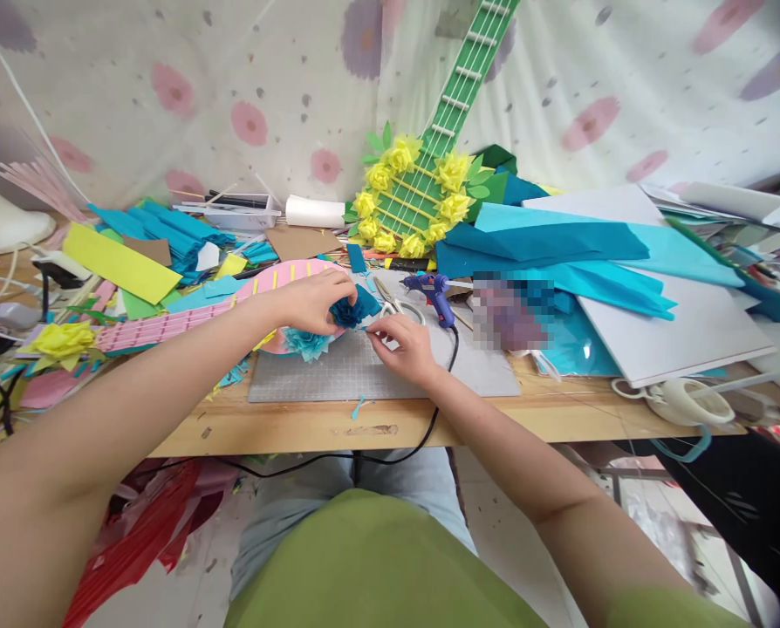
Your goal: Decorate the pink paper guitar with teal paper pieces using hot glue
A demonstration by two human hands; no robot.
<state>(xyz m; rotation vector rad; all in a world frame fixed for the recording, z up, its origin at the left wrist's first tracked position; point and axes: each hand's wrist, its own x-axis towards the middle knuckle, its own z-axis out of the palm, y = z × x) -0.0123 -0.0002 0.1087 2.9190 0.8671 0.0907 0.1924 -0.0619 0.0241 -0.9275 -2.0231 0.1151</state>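
My left hand (321,301) curls over a dark blue paper flower (357,307), fingertips pressed on its petals. Close beside it, my right hand (404,349) pinches thumb and forefinger together at the flower's lower edge; a tiny bluish bit shows at the tips, too small to name. Under my left hand and forearm lies a pink paper guitar (167,330) with yellow stripes, partly hidden. A light blue paper flower (308,343) sits on its body. Scissors (400,305) and a purple hot glue gun (434,296) rest just beyond my right hand.
A grey cutting mat (311,384) lies beneath my hands. A green paper guitar with yellow flowers (452,170) leans against the curtain. Blue paper sheets (540,242) and white boards (678,331) pile up at right. The glue gun's black cord (452,366) hangs over the table edge (377,432).
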